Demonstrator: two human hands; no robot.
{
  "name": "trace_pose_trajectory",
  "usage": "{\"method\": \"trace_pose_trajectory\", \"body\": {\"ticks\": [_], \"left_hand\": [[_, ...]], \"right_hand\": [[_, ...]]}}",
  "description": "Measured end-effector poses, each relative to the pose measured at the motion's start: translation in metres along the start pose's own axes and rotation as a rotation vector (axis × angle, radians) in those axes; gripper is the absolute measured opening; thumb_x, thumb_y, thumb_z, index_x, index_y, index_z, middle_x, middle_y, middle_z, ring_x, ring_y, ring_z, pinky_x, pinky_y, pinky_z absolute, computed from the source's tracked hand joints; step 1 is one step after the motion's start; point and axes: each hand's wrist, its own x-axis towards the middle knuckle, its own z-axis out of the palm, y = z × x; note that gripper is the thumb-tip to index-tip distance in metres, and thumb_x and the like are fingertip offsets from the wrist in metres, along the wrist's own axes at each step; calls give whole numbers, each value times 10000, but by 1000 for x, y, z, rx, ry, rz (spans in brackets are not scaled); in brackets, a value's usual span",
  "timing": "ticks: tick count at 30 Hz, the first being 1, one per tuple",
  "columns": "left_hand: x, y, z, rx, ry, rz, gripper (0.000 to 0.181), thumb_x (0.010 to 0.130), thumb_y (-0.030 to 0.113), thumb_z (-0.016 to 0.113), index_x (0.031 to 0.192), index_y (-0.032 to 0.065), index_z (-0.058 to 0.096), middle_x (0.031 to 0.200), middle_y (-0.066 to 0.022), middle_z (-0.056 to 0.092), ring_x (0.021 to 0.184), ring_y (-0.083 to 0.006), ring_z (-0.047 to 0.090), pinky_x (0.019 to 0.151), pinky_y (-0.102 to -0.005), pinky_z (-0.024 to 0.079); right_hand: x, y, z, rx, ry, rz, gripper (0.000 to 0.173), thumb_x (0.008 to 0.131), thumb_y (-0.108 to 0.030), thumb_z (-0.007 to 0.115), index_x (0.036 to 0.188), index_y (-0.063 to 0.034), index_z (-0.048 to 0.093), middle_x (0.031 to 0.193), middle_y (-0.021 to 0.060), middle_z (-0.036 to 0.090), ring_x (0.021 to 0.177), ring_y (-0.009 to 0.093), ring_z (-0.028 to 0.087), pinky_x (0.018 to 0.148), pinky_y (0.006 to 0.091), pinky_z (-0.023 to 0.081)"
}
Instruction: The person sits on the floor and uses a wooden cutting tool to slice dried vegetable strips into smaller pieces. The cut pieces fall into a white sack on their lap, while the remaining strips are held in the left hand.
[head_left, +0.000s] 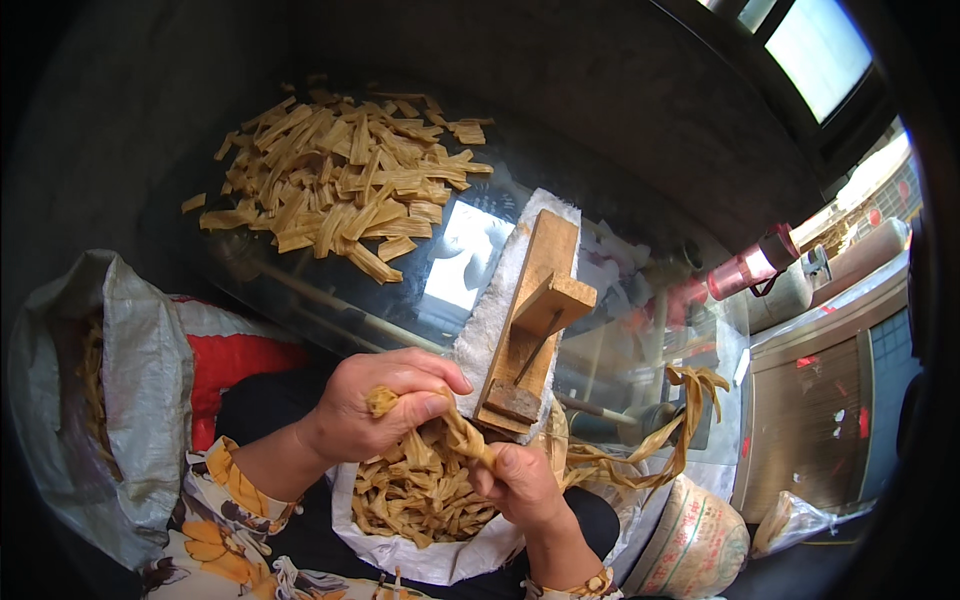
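Both hands grip one tan, dried-looking plant strip (466, 439), which looks twisted or knotted between them. My left hand (382, 409) closes around its upper end, and a bundled tip pokes out by the index finger. Thumb and curled fingers of my right hand (521, 480) pinch the lower end. Directly below sits a white woven sack (375, 559) with its mouth rolled down, filled with short, folded or knotted tan pieces (420, 502). Just beyond my hands a wooden fixture (544, 300), with an upright block and a thin metal rod, rests on a white towel (480, 322).
Flat tan strips (345, 172) lie heaped on a glass-topped table (390, 307). Longer strips (675, 427) trail at the right, near a printed sack (690, 540). An open woven sack (142, 390) stands left. A pink bottle (750, 266) stands at the table's right side.
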Motion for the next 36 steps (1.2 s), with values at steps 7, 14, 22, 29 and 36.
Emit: {"method": "trace_pose_trajectory", "body": {"ticks": [7, 14, 22, 29, 36], "left_hand": [[-8, -8, 13, -325, -342, -499, 243, 856, 164, 783, 1032, 27, 687, 853, -18, 688, 819, -94, 643, 757, -244, 507], [-6, -7, 20, -283, -81, -459, 79, 907, 95, 685, 935, 28, 655, 819, -11, 661, 739, -58, 595, 672, -216, 476], [27, -42, 48, -49, 85, -426, 194, 934, 127, 660, 1081, 5, 693, 932, -51, 692, 810, -86, 618, 733, -251, 512], [25, -45, 43, -98, 145, -441, 270, 925, 38, 616, 1179, -46, 650, 1118, -147, 696, 988, -212, 675, 886, -320, 533], [-12, -9, 50, -168, -28, -279, 178, 948, 95, 618, 1058, -27, 688, 1006, -126, 709, 865, -161, 666, 783, -294, 530]], "right_hand": [[5, -10, 16, 10, 174, 71, 325, 1000, -279, 618, 798, -28, 657, 680, -29, 558, 572, 43, 411, 526, 197, 299], [-5, -26, 7, -197, 478, -147, 141, 902, -128, 748, 840, -6, 712, 712, -17, 641, 637, 36, 531, 566, 192, 399], [30, -50, -8, -920, 876, -559, 151, 875, -86, 756, 898, 7, 640, 753, 20, 641, 694, 62, 548, 639, 230, 464], [35, -40, -26, -900, 960, -551, 174, 863, -101, 767, 875, -2, 625, 777, 32, 648, 710, 101, 556, 663, 260, 478], [20, -25, 3, -1279, 376, -1145, 238, 713, 22, 771, 883, -94, 654, 635, 30, 554, 500, 198, 538, 450, 325, 427]]}}
